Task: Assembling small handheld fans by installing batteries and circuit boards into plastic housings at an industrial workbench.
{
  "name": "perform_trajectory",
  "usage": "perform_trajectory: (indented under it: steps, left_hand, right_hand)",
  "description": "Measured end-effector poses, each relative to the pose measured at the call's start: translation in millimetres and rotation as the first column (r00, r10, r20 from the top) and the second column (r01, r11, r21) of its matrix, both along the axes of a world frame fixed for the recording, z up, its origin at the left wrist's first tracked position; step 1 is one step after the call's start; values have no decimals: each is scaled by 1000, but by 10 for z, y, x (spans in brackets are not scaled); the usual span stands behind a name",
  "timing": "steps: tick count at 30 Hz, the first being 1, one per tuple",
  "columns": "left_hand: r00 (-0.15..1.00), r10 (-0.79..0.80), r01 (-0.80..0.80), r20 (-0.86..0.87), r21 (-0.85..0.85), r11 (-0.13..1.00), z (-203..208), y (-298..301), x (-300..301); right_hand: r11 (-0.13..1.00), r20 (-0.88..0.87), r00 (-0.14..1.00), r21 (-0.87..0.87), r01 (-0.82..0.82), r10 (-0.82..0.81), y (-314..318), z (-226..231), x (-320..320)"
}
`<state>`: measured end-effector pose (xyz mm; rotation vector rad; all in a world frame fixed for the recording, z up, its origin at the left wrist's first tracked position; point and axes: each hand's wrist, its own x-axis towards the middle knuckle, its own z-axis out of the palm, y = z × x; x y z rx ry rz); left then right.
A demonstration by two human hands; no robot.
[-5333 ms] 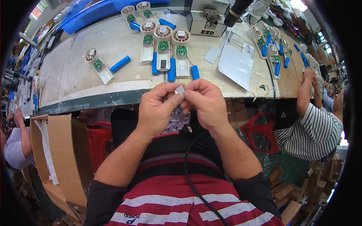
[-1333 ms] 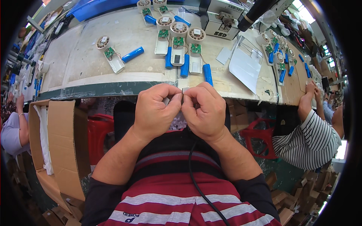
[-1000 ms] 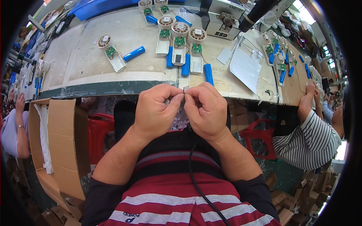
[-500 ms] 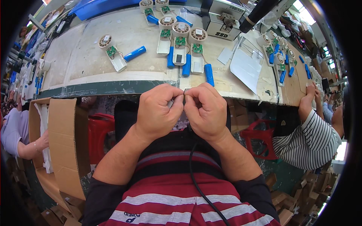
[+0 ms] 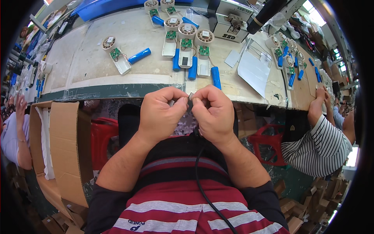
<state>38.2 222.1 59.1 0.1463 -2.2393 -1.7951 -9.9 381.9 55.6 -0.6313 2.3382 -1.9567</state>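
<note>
In front of my chest, just off the table's near edge, my two hands almost touch at the fingertips. My right hand (image 5: pixel 213 113) is closed in a pinch on a small thin grey piece (image 5: pixel 191 95), which shows between the fingertips of both hands. My left hand (image 5: pixel 161 113) is pinched too; a bit of something pale shows inside its curled fingers, too small to name. Beyond them on the table lie small handheld fan units with white housings (image 5: pixel 203 67), round heads (image 5: pixel 205 36), green circuit boards (image 5: pixel 204 50) and blue cylindrical batteries (image 5: pixel 216 77). One housing carries a dark square pad (image 5: pixel 184 60).
A single fan unit (image 5: pixel 124 67) lies left of the group. White sheets (image 5: pixel 253 70) and a boxy machine (image 5: pixel 232 21) are to the right. An open cardboard box (image 5: pixel 66 148) stands at left, near a red stool (image 5: pixel 104 140). People sit on both sides, one in a striped shirt (image 5: pixel 323 144).
My fingertips have drawn slightly apart, and the small piece between them now shows paler. The person at far left has raised a hand out of the box.
</note>
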Motion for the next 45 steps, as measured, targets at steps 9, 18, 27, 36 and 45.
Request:
perform_trajectory:
  steps: [9,18,27,36,45]
  left_hand:
    - [991,-71,23,113,377,926,-49,-47,-25]
    - [998,0,0,-66,1,1000,-16,-22,-7]
    - [991,-86,44,106,347,937,-41,-80,-10]
    - [982,-149,83,114,450,889,-91,-71,14]
    - [992,-108,77,63,378,923,-77,-62,11]
  right_hand:
    - [983,69,996,-180,-36,49,-34,-134,-27]
    - [994,137,988,-97,-54,67,-22,33,-12]
    - [976,231,961,-186,-111,154,2,-4,-30]
    - [989,146,983,-114,-95,111,-11,-46,-36]
    - [982,103,983,-134,-135,149,-7,-85,-47]
